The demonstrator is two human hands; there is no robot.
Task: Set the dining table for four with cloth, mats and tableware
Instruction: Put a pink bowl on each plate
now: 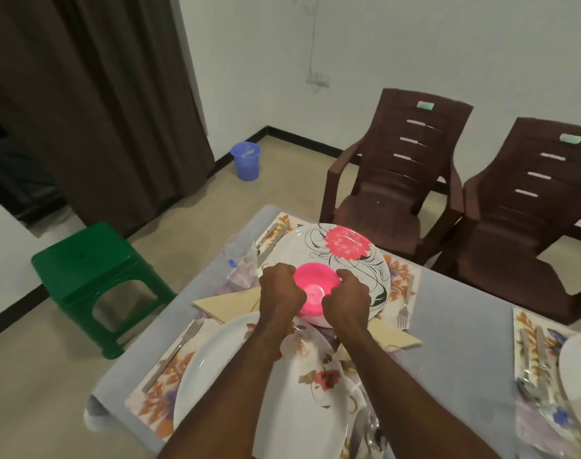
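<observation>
Both hands grasp the pink bowl (312, 291) from either side: left hand (280, 290) curled on its left rim, right hand (347, 301) curled on its right rim. The bowl sits over the near edge of the far plate (345, 256), white with a red flower; whether it touches the plate cannot be told. That plate lies on a floral mat (400, 276) on the grey-clothed bench (464, 313). A fork (404, 314) lies right of the plate and a clear glass (237, 248) stands to its left. The near plate (236, 376) lies under the forearms.
</observation>
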